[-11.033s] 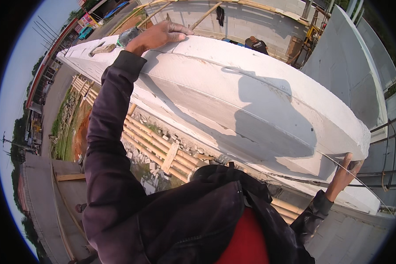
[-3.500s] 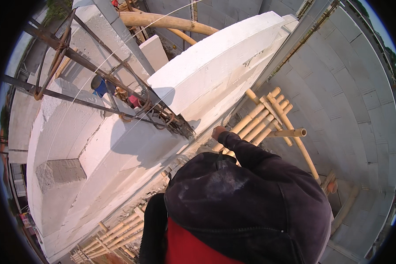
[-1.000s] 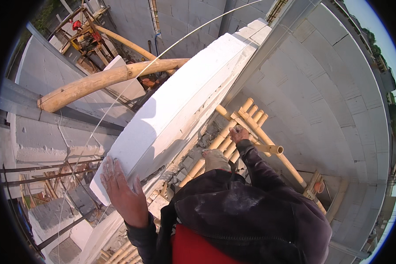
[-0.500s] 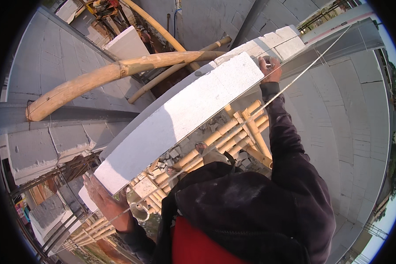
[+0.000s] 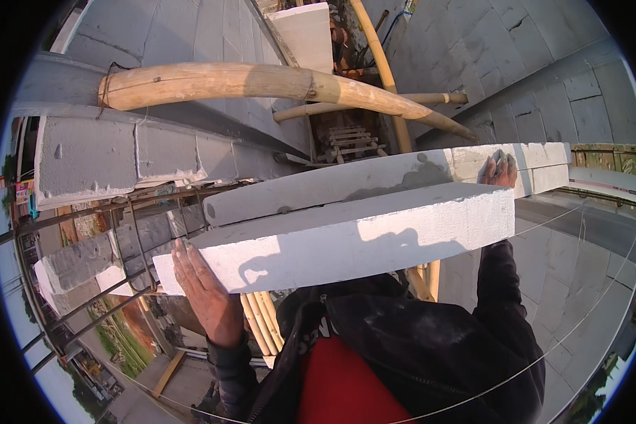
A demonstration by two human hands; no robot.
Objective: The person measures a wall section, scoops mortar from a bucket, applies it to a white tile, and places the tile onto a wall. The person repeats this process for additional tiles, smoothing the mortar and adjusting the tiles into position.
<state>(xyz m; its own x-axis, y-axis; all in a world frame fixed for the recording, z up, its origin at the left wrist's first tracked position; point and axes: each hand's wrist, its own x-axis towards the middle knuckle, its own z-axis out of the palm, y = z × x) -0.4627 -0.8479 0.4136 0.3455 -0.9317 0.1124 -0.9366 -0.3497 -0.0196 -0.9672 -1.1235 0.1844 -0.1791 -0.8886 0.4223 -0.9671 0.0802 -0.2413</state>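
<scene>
A long white block [image 5: 357, 237] is held crosswise in front of my chest, just before a grey block course [image 5: 318, 184] with damp patches along the top of the wall. My left hand [image 5: 203, 290] presses its fingers against the block's left end. My right hand [image 5: 500, 169] grips the right end from behind, its fingertips showing over the top and its palm hidden. Short blocks [image 5: 540, 159] sit at the right of the course. A thin string [image 5: 585, 322] runs past my jacket and the block.
A curved bamboo pole [image 5: 205, 83] spans above the wall, crossing other poles [image 5: 374, 39]. Rebar [image 5: 131, 233] sticks out at the left. Bamboo scaffolding [image 5: 258, 321] lies below, a wooden ladder-like frame [image 5: 350, 141] down in the gap. Grey block walls [image 5: 558, 85] surround this.
My view has turned toward the wall. The white block now lies level across it. My right hand, low by the bamboo a second ago, has risen to the block's right end.
</scene>
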